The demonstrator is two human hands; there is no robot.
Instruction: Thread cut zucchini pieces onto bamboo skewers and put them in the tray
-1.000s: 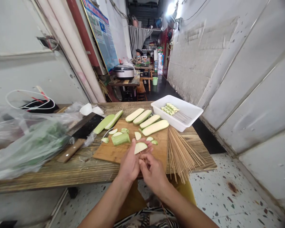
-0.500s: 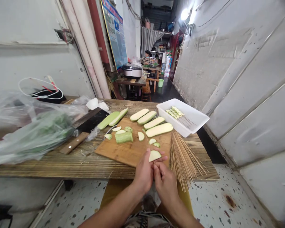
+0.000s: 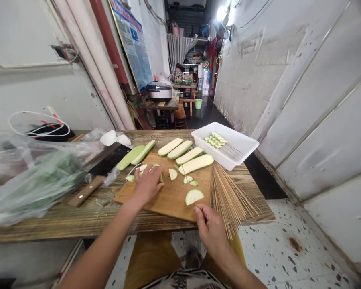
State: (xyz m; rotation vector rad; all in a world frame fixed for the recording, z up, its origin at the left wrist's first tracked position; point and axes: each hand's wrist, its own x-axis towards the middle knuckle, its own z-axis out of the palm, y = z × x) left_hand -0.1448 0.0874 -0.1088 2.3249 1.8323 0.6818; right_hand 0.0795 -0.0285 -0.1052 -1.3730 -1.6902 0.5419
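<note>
On our long brown wooden table (image 3: 108, 220), a big bundle of thin tan wooden sticks (image 3: 233, 196) pokes out past the front edge. If our right arm bumps it, we think some sticks could fall on the floor.

Our left hand (image 3: 149, 182) is over the left part of the flat tan wooden cutting board (image 3: 170, 204), its fingers spread out over small pale green cut pieces (image 3: 130, 179). If it pushes too hard, the pieces could slip away.

Our right hand (image 3: 209, 220) pinches one thin wooden stick (image 3: 195, 204) with its thumb and finger. At the top of that stick is a pale half-round slice with a green skin (image 3: 194, 197), above the front right part of the board. We think it could split or spin if the stick sits badly in it or gets twisted.

Some things are hard for us to see. The big cloudy plastic bag (image 3: 42, 180) makes the green stuff inside a blur. Our left hand hides some cut pieces, so we can't tell if its fingers grip any. Our right hand covers part of the stick, and we can't see how deep the tip goes.
</note>
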